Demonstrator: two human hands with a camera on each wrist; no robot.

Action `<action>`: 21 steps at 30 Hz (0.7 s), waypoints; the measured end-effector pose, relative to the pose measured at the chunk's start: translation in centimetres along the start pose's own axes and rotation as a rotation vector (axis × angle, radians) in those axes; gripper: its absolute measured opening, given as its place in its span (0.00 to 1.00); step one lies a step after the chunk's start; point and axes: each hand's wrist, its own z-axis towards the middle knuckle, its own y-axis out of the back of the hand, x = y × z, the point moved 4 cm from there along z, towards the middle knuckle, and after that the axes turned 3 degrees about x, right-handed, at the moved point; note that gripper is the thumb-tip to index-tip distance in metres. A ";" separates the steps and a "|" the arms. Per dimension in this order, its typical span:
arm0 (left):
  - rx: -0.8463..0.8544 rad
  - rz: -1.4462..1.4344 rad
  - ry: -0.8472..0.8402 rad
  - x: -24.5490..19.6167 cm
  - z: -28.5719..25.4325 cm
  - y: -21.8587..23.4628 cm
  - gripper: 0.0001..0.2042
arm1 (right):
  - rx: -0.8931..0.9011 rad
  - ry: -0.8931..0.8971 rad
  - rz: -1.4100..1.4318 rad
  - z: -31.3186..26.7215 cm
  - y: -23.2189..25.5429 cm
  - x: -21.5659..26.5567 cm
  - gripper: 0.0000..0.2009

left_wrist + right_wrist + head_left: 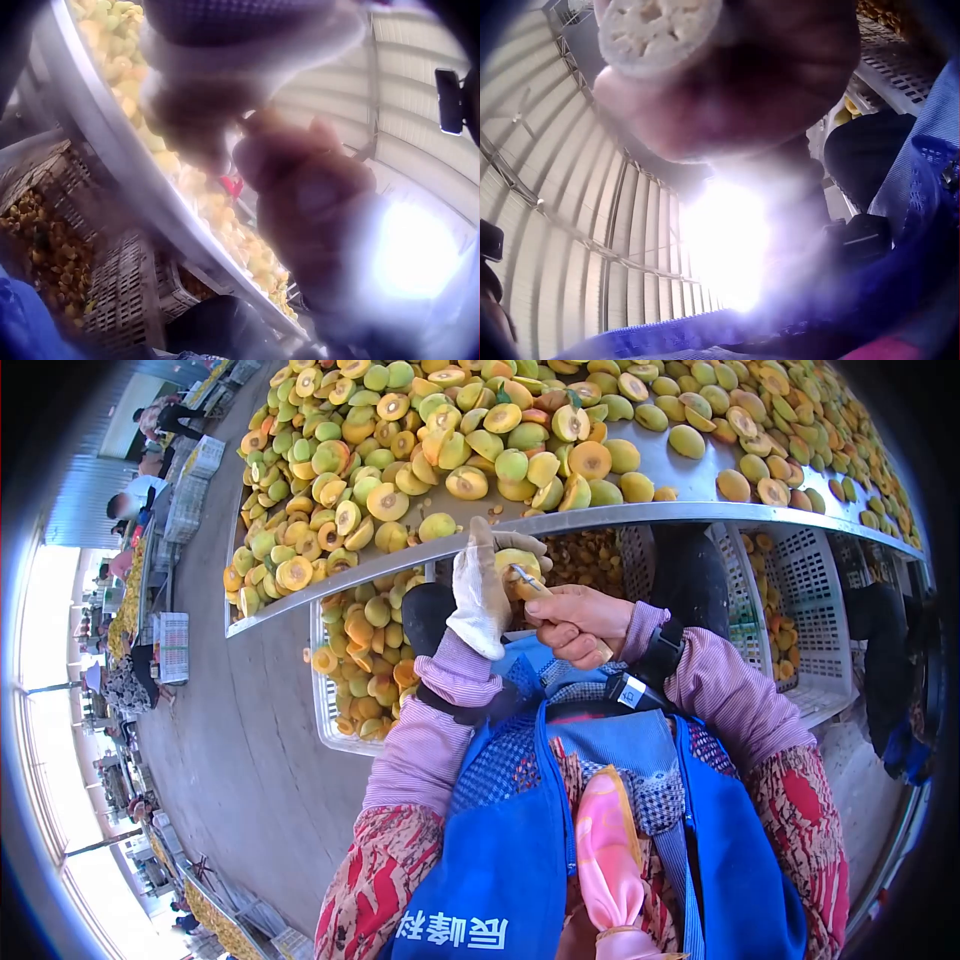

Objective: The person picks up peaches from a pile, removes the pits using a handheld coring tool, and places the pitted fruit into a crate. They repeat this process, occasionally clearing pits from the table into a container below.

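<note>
My left hand (pixel 480 588), in a white work glove, holds a yellow-green peach (pixel 518 563) just in front of the metal table's edge. The bare right hand (pixel 583 622) grips a pitting knife by its pale handle (pixel 606 650). Its thin curved metal blade (pixel 526 576) lies against the peach's near side. In the left wrist view the glove (pixel 199 112) and the right hand (pixel 315 187) meet, dark and blurred, with the peach mostly hidden. Close up in the right wrist view is the round butt of the handle (pixel 660 34), framed by curled fingers (pixel 667 120).
Whole and halved peaches (pixel 390 500) are heaped on the metal table (pixel 690 510), whose raised rim runs before the hands. Below stand white plastic crates, one with peach halves (pixel 370 650) at left, another (pixel 805 580) at right. Other people work at tables far left.
</note>
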 end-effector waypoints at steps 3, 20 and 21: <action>-0.001 0.047 -0.025 0.1 0.0 -0.5 0.34 | -0.044 0.033 -0.093 -0.9 -0.4 0.0 0.07; -0.165 -0.206 -0.010 3.9 1.2 -0.5 0.29 | -0.686 0.607 -1.574 -1.0 3.0 1.2 0.12; -0.197 -0.240 -0.009 4.3 1.4 -0.3 0.28 | -0.767 0.586 -1.643 -1.0 3.1 1.3 0.12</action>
